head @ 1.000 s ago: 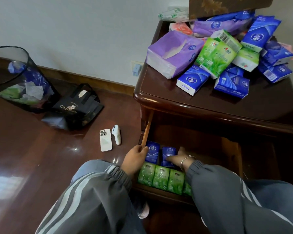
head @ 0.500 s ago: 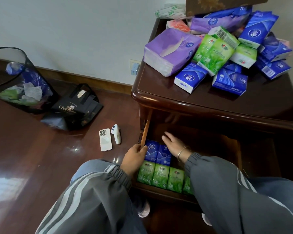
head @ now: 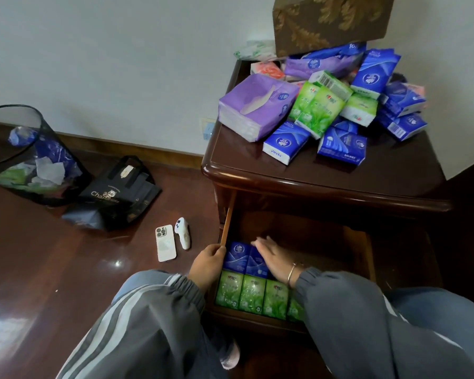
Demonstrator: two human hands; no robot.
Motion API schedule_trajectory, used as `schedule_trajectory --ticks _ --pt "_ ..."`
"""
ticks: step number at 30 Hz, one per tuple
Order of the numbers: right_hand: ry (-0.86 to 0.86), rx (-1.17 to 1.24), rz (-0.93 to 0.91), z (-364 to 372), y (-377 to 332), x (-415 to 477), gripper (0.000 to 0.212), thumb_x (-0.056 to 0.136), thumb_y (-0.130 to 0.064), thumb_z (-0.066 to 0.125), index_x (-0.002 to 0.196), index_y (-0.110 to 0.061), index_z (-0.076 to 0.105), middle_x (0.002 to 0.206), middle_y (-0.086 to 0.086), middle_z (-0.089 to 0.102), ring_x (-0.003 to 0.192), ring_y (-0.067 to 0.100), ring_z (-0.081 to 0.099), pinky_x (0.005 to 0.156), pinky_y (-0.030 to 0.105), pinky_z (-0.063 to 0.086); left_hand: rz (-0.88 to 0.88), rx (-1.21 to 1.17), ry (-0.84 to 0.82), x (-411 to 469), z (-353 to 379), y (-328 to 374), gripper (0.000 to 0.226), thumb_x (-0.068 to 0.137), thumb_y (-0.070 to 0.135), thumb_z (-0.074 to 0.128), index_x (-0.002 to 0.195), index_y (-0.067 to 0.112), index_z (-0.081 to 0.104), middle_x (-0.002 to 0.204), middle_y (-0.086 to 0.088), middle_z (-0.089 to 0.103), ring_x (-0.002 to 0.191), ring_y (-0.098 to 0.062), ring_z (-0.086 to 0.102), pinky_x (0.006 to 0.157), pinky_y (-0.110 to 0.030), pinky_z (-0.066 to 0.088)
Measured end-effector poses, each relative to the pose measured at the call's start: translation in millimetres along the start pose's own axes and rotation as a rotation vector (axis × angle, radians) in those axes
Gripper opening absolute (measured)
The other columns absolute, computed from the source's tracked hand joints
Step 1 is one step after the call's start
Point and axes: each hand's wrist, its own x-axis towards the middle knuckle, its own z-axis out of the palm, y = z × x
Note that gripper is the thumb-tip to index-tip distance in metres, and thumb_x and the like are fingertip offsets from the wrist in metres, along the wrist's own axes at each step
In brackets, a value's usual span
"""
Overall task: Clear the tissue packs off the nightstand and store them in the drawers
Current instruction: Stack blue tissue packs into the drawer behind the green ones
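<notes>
We are seeing right hand (head: pixel 274 259) flat on blue packs (head: pixel 237 258), left hand (head: pixel 207 263) seemingly gripping drawer (head: pixel 228 222); nightstand (head: pixel 340 184) pile (head: pixel 320 113) lying up-right, nearer right hand

From where I stand, "Vinda" reads along the white edge of the blue tissue pack (head: pixel 286 142) at the front of the nightstand (head: pixel 312 181), and again, less crisply, on the blue pack beside it (head: pixel 341 146). A green tissue pack (head: pixel 330 81) shows a barcode, its digits too small. The black bag (head: pixel 115 195) on the floor starts "Cha"; the rest blurs.
</notes>
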Motion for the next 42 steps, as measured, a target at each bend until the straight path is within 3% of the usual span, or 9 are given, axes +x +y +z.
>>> schedule_trajectory --ticks 3,7,10,13,16,19,23,33,42 --pt "-0.038 0.034 -0.147 -23.0 -7.5 -50.9 0.045 0.102 -0.032 0.028 0.137 -0.012 0.047 0.152 -0.001 0.032 0.143 0.008 0.019 0.109 0.013 0.008 0.071 0.072 0.062 -7.3 -2.3 6.1 0.03 0.099 0.024 0.047 0.116 0.007 0.064 0.118 -0.014 0.067 0.113 -0.027 0.06 0.093 -0.032 0.045" --pt "0.078 -0.024 -0.388 -82.9 -17.8 -121.5 0.03 0.098 -0.026 0.043 0.119 -0.018 0.064 0.134 -0.01 0.051 0.127 -0.004 0.04 0.102 0.0 0.02 0.269 -0.003 0.332 -29.5 -14.8 29.9 0.017 0.093 0.012 0.055 0.103 0.008 0.069 0.103 -0.009 0.071 0.089 -0.018 0.062 0.071 -0.016 0.035" --pt "0.465 -0.102 -0.506 -138.0 -9.8 -141.8 0.021 0.09 -0.015 0.058 0.109 -0.013 0.068 0.122 -0.002 0.06 0.12 0.007 0.051 0.104 0.011 0.028 0.467 -0.035 0.439 -51.7 -26.7 61.7 0.013 0.09 0.01 0.058 0.094 0.018 0.068 0.09 0.0 0.069 0.08 -0.02 0.064 0.07 -0.021 0.041" --pt "0.846 -0.186 -0.439 -190.7 8.4 -129.0 0.027 0.087 -0.011 0.062 0.113 -0.005 0.064 0.122 0.012 0.061 0.122 0.027 0.051 0.108 0.028 0.031 0.66 -0.052 0.51 -70.8 -37.5 104.9 0.014 0.09 0.008 0.058 0.097 0.018 0.067 0.093 0.002 0.066 0.079 -0.014 0.061 0.075 -0.022 0.044" --pt "0.927 -0.263 -0.232 -227.8 16.9 -101.3 0.045 0.092 -0.026 0.055 0.131 -0.005 0.05 0.14 0.015 0.047 0.136 0.032 0.034 0.112 0.042 0.028 0.834 0.023 0.569 -79.1 -43.7 158.7 0.013 0.09 0.011 0.059 0.102 0.014 0.065 0.096 0.004 0.062 0.081 -0.01 0.057 0.074 -0.01 0.039" --pt "0.86 -0.426 -0.045 -233.1 18.7 -74.0 0.056 0.095 -0.044 0.04 0.142 -0.014 0.035 0.153 0.007 0.03 0.143 0.026 0.02 0.113 0.048 0.024 0.916 0.158 0.592 -70.7 -40.8 211.3 0.019 0.089 0.016 0.06 0.105 0.006 0.062 0.101 -0.005 0.061 0.094 -0.019 0.057 0.082 -0.022 0.041" --pt "0.875 -0.541 0.043 -223.8 27.2 -57.8 0.057 0.093 -0.051 0.03 0.143 -0.024 0.033 0.154 0.002 0.029 0.143 0.02 0.021 0.113 0.049 0.018 0.855 0.34 0.539 -43.0 -25.7 268.0 0.042 0.091 0.034 0.06 0.123 0.007 0.055 0.121 -0.013 0.057 0.116 -0.03 0.05 0.095 -0.041 0.04" --pt "1.005 -0.54 0.007 -219.1 32.7 -53.0 0.054 0.088 -0.045 0.041 0.138 -0.023 0.044 0.147 0.003 0.042 0.138 0.021 0.034 0.11 0.047 0.026 0.5 0.665 0.454 6.8 5.3 330.3 0.077 0.085 0.065 0.049 0.136 0.008 0.041 0.14 -0.018 0.047 0.132 -0.036 0.037 0.104 -0.052 0.028" --pt "1.032 -0.552 0.005 -218.7 33.8 -52.1 0.054 0.087 -0.045 0.041 0.136 -0.023 0.046 0.144 0.003 0.046 0.136 0.021 0.038 0.109 0.046 0.029 0.636 0.476 0.393 9.9 -1.1 334.7 0.083 0.079 0.054 0.068 0.145 0.017 0.034 0.142 -0.008 0.048 0.133 -0.034 0.037 0.107 -0.051 0.029"
